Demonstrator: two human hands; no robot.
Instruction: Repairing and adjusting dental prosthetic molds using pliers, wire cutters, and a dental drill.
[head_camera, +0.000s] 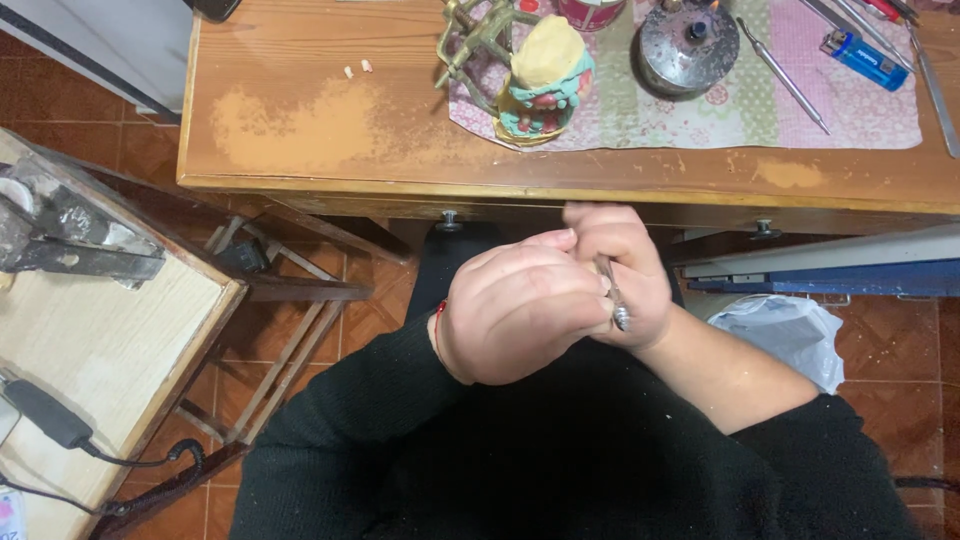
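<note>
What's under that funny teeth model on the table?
The teeth model sits on a patchwork cloth spread over the wooden table. The cloth hides the table beneath it, and the model hides its own base.

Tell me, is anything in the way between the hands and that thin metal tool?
No. The right hand already grips the thin metal tool, and the left hand is cupped against it. They meet in front of the wooden desk; nothing visible lies between them.
</note>
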